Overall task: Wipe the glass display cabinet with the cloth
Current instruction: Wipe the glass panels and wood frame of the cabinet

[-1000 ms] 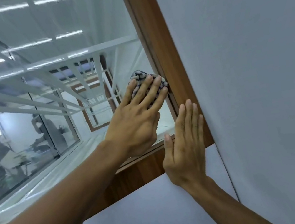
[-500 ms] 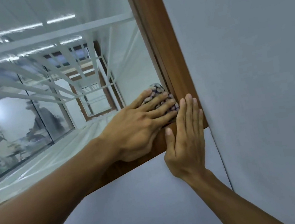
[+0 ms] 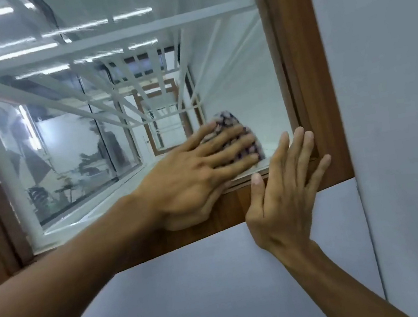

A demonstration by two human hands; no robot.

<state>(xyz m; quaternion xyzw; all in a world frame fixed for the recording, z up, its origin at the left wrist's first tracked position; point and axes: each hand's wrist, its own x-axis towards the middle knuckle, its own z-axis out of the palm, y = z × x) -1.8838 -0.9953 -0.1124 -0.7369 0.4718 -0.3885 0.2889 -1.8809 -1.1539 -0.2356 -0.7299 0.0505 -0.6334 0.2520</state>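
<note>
left hand [image 3: 191, 177], fingers [image 3: 231, 149] flat, presses cloth [image 3: 226, 122] on glass [image 3: 86, 123] at its lower right corner; unwiped pane lies leftward. right hand [image 3: 282, 193] rests extended on wooden frame [image 3: 299, 60].

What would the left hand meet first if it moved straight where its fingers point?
Probably the right hand, whose fingers rest just before the wooden frame; depth is unclear.

No text, labels or numbers seem readable anywhere in view.
</note>
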